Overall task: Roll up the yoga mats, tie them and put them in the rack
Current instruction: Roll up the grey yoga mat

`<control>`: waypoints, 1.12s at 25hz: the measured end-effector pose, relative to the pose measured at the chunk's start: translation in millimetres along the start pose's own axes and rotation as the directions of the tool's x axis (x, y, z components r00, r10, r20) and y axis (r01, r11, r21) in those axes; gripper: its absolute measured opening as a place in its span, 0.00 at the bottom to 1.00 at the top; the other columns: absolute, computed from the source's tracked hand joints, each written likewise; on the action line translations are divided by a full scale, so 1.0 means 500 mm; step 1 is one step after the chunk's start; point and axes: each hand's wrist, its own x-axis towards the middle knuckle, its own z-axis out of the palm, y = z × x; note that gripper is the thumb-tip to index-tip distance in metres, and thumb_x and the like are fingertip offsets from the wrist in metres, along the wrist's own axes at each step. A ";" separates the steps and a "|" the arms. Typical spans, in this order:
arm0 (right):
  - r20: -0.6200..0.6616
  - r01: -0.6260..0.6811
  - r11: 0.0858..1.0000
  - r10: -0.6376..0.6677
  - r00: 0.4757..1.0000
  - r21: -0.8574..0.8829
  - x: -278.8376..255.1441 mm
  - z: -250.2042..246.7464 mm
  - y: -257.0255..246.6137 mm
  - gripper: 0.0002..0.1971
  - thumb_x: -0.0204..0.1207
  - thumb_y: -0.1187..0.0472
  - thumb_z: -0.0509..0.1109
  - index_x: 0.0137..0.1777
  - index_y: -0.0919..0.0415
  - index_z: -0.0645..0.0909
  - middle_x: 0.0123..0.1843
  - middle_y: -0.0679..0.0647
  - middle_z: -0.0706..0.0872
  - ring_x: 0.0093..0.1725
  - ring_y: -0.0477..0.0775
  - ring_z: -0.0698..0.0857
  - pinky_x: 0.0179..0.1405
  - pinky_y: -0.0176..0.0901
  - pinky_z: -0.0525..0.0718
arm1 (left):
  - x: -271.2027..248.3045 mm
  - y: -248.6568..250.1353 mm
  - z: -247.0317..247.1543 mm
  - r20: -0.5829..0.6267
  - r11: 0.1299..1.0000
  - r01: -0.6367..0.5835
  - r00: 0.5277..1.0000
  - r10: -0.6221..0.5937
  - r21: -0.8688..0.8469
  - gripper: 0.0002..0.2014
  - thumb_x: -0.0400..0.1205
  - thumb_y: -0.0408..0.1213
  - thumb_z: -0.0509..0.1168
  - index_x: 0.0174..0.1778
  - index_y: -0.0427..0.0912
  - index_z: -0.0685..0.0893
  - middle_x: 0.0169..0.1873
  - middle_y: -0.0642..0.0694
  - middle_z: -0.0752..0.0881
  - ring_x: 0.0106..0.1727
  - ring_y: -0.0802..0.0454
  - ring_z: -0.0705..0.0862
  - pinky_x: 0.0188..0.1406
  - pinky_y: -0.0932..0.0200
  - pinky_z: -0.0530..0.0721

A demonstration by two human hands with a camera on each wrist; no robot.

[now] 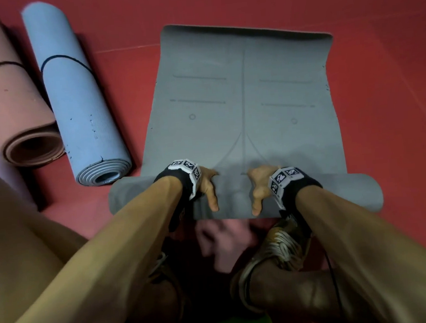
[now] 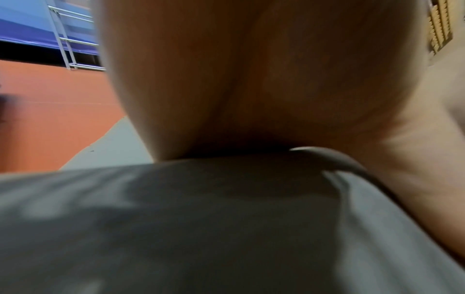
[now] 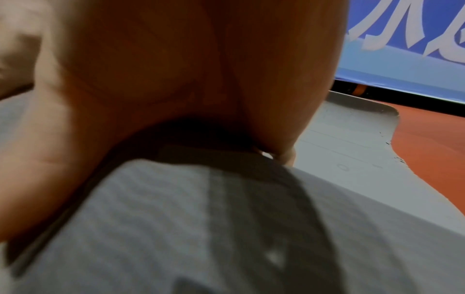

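Rolling was the step in hand: the grey yoga mat [image 1: 242,91] lay on the red floor [image 1: 379,99], its near end already wound into a roll [image 1: 234,197] at the person's feet, the far stretch flat. The left hand [image 1: 207,187] and right hand [image 1: 259,186] were laid side by side on the middle of the roll, fingers curled over its far side, thumbs on the near face, so the grip was wrapped round the roll rather than spread. Off to the left, a blue rolled mat [image 1: 76,95] and a pink rolled mat [image 1: 8,95] were seen already banded. Next, probably, the roll had to be pushed forward evenly so the ends stay flush, then tied; no rack was picked out for sure
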 end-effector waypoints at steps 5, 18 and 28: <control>0.223 -0.024 0.988 -0.010 0.975 0.150 0.056 -0.032 0.013 0.75 0.23 0.47 0.92 0.82 0.52 0.69 0.72 0.56 0.83 0.62 0.63 0.88 0.59 0.61 0.88 | -0.001 -0.018 0.036 -0.133 0.990 -0.077 0.987 0.092 0.115 0.56 0.57 0.51 0.87 0.81 0.51 0.66 0.71 0.47 0.79 0.72 0.46 0.78 0.72 0.51 0.76; -0.135 0.009 0.997 -0.019 0.991 -0.077 -0.005 0.042 0.002 0.63 0.50 0.40 0.88 0.84 0.50 0.56 0.77 0.59 0.74 0.75 0.65 0.74 0.70 0.59 0.69 | 0.014 0.000 -0.027 0.143 0.996 -0.020 0.989 0.033 -0.087 0.28 0.56 0.35 0.88 0.49 0.57 0.87 0.53 0.51 0.90 0.58 0.44 0.88 0.59 0.40 0.87; 0.182 0.024 0.974 -0.066 0.981 0.225 0.056 -0.028 0.017 0.60 0.33 0.53 0.92 0.75 0.55 0.76 0.70 0.54 0.85 0.62 0.58 0.87 0.58 0.51 0.89 | 0.012 -0.017 0.041 -0.170 0.979 -0.071 0.980 0.104 0.189 0.57 0.53 0.56 0.86 0.79 0.54 0.67 0.68 0.48 0.80 0.69 0.45 0.80 0.70 0.50 0.78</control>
